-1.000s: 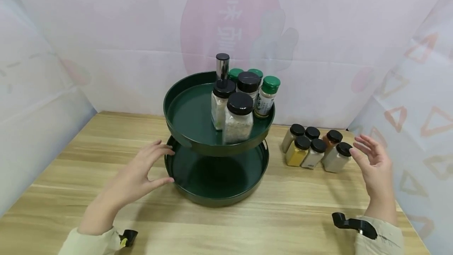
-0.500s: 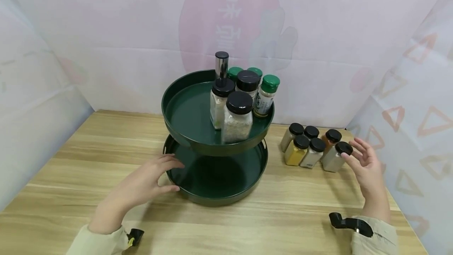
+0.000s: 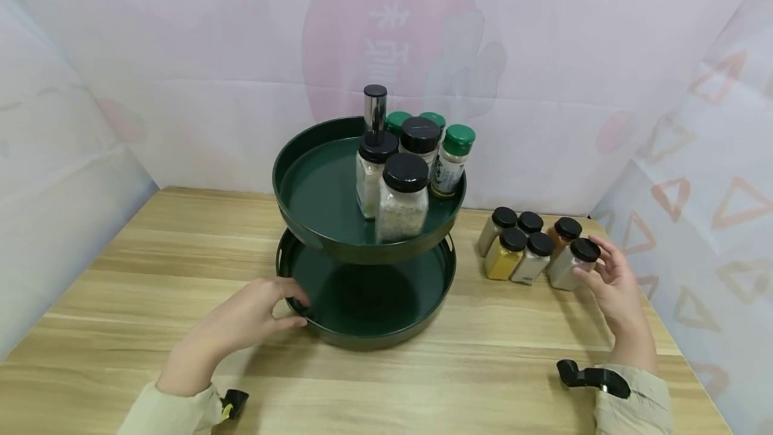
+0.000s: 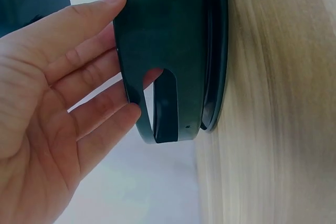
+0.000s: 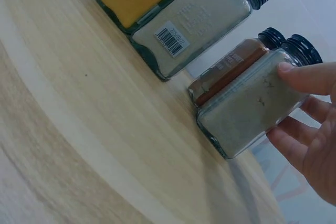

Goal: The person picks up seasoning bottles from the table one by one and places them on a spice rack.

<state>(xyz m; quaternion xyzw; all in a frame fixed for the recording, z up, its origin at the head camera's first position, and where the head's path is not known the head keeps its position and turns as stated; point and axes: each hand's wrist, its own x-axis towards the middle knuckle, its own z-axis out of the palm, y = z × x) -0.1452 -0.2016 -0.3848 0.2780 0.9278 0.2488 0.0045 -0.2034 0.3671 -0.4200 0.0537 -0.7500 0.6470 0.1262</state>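
My left hand point(image 3: 250, 314) grips the near left rim of the lower tray point(image 3: 374, 341) of a dark green two-tier round rack. In the left wrist view the thumb lies on the outer wall while the fingers reach behind the rim, beside a cut-out handle slot point(image 4: 165, 108). Over at the right, my right hand point(image 3: 619, 291) holds a square glass spice jar point(image 5: 247, 106) of greyish powder with a black lid, thumb on one side and fingers on the other. The jar stands on the table at the end of a group, against a jar of reddish-brown spice point(image 5: 228, 72).
On the upper tray point(image 3: 320, 183) stand several seasoning bottles, among them a large black-lidded jar point(image 3: 401, 210) and a green-capped shaker point(image 3: 449, 166). A yellow spice jar point(image 3: 503, 260) and a pale one point(image 3: 531, 266) stand left of the held jar. Cloth walls point(image 3: 229, 86) enclose the table.
My right hand has moved left and closed its thumb and fingers around the greyish jar. My left hand has moved right onto the lower tray's rim. The jars remain in place.
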